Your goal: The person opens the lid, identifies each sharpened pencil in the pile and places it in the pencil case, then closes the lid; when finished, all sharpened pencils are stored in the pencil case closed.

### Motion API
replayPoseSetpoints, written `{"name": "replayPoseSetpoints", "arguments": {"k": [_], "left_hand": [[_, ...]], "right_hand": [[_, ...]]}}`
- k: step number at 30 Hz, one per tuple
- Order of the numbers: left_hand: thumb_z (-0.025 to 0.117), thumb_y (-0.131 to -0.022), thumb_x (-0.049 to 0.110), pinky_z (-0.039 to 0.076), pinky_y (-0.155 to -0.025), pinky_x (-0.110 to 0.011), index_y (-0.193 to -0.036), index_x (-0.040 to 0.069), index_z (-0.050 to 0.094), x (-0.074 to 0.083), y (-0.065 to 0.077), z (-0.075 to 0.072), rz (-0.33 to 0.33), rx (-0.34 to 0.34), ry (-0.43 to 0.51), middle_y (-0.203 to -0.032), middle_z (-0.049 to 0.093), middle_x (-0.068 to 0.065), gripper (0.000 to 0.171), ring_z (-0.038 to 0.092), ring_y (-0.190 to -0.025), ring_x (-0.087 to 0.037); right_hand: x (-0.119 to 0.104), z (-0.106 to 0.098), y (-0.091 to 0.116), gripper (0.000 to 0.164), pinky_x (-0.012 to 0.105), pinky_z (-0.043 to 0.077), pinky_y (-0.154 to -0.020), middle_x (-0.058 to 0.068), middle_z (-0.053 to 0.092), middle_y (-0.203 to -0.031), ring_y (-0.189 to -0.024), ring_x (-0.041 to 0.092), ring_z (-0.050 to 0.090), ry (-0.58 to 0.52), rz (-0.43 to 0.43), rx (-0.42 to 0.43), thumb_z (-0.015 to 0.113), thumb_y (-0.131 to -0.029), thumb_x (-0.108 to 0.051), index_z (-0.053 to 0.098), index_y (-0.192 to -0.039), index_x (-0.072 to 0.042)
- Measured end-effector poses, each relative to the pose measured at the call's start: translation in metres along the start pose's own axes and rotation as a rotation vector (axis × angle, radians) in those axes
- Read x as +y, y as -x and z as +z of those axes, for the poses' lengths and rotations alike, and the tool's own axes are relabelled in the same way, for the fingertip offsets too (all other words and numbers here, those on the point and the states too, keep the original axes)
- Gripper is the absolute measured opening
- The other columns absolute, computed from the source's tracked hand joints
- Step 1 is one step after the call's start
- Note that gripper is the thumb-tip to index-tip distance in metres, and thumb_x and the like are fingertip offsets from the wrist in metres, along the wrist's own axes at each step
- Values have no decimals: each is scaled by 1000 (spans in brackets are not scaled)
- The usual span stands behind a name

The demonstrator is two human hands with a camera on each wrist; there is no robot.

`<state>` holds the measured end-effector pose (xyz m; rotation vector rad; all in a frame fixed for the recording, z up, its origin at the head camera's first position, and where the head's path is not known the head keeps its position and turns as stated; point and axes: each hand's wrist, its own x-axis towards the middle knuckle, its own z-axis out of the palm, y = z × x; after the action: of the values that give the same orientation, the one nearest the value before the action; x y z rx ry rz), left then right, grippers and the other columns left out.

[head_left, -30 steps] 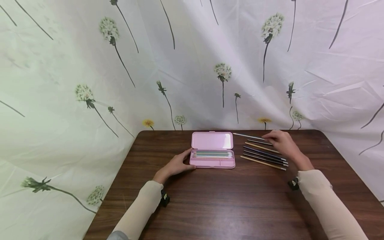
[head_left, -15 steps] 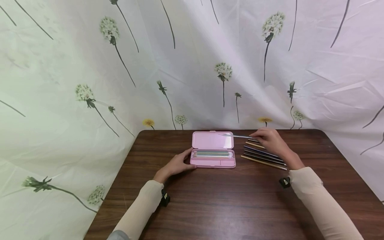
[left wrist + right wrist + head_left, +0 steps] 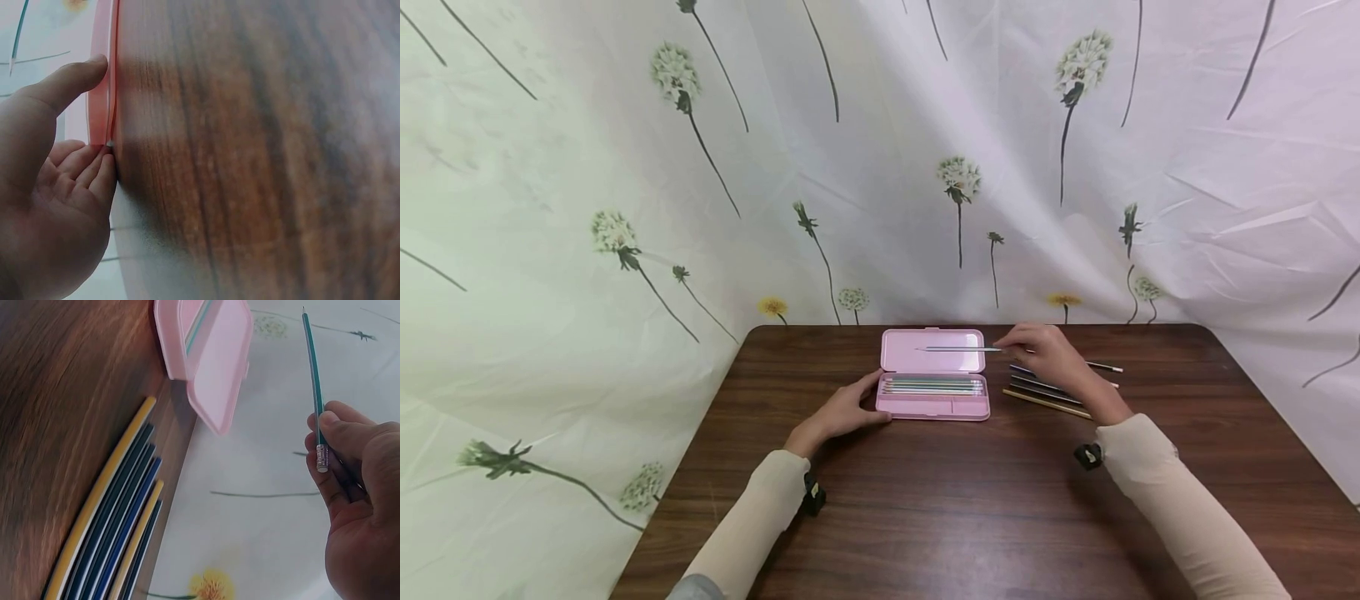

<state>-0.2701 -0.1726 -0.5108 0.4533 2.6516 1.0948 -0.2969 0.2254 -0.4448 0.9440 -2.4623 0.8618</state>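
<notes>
A pink pencil case lies with its lid folded back on the dark wooden table. Several pencils fill its long rear compartment. My left hand holds the case's left end, thumb at the front edge and fingers at the side, as the left wrist view also shows. Between thumb and fingers, my right hand pinches a teal pencil near its eraser end. That pencil is raised roughly level, its point to the left, in front of the lid in the head view.
Right of the case, several dark and yellow pencils lie side by side, partly hidden by the right hand and forearm in the head view. A white curtain printed with dandelions hangs behind the table's back edge. The table extends toward the front.
My right hand has lifted the teal pencil from the back of the loose row and carried it left, in front of the lid. The left hand stays at the case.
</notes>
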Motion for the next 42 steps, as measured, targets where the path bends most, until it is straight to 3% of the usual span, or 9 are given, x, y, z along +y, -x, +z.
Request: {"name": "replayPoseSetpoints", "arguments": {"k": [12, 22, 29, 33, 42], "left_hand": [[82, -95, 36, 35, -127, -55, -170, 18, 31, 0, 0, 1, -6, -2, -2, -171, 40, -15, 92, 41, -157, -35], [83, -94, 35, 36, -127, -53, -169, 17, 32, 2, 0, 0, -6, 0, -11, -170, 41, -16, 92, 42, -157, -34], [82, -95, 34, 35, -128, -53, -170, 18, 31, 4, 0, 0, -1, -3, -9, -171, 40, -15, 92, 41, -157, -33], [82, -95, 34, 36, -127, -53, -170, 18, 31, 4, 0, 0, 4, -3, -7, -171, 39, -15, 92, 42, -157, -34], [83, -94, 35, 36, -127, -53, -169, 16, 32, 0, -2, 1, 6, 2, -8, -170, 41, -16, 93, 43, -156, -35]], "right_hand": [[-5, 31, -8, 20, 33, 57, -72, 3, 78, -94, -86, 16, 68, -41, -25, -43, 77, -92, 7, 86, -100, -9], [3, 68, -8, 16, 38, 60, -77, 7, 81, -97, -89, 21, 73, -116, -7, -49, 77, -91, 8, 85, -96, -5], [4, 84, -7, 16, 38, 61, -79, 7, 82, -94, -89, 21, 74, -148, 32, -89, 75, -92, 8, 85, -95, -4], [2, 89, -5, 18, 40, 62, -82, 7, 82, -97, -91, 22, 74, -139, 75, -120, 74, -93, 8, 85, -97, -5], [0, 99, -5, 13, 43, 62, -87, 5, 81, -98, -93, 21, 75, -59, 74, -209, 76, -92, 4, 84, -97, -6]]}}
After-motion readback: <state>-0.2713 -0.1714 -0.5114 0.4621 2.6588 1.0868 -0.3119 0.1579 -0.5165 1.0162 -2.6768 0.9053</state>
